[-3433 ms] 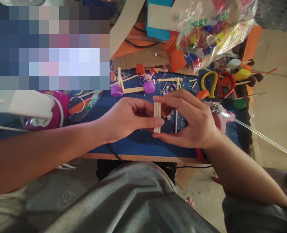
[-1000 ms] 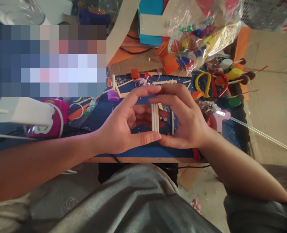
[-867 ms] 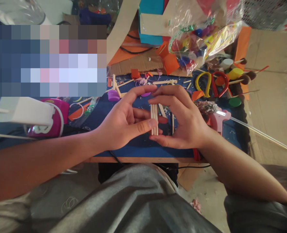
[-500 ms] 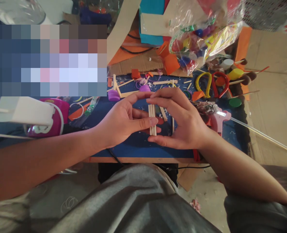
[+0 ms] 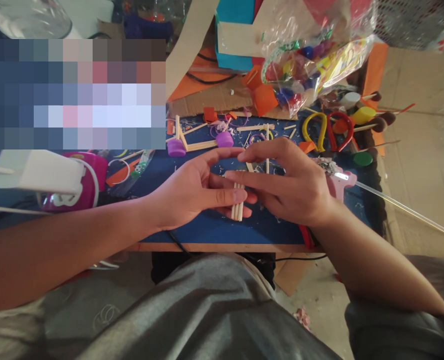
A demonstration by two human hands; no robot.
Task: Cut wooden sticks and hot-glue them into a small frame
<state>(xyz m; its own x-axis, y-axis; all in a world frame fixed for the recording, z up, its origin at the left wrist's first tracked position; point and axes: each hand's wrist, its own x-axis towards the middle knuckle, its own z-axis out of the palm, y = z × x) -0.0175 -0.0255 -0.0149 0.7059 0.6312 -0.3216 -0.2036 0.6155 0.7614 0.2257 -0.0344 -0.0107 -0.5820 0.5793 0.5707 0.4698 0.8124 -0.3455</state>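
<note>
My left hand pinches a short row of pale wooden sticks, laid side by side, with the thumb across the front and fingers behind. The sticks point up and down in the view, held above the blue tabletop. My right hand is over their right side, its fingers apart. One of its fingers reaches across the upper end of the row, and the index fingertip is close to my left index fingertip. The top of the row is partly covered by that finger.
A pink glue gun with a clear glue stick lies at the right. Purple caps, loose sticks and scraps lie behind my hands. Farther back are yellow and red handles and a plastic bag. A white plug is at left.
My right hand has shifted slightly right, its lower fingers and thumb leaving the bottom of the sticks, and one finger now crosses their top. The sticks have moved slightly down in the view.
</note>
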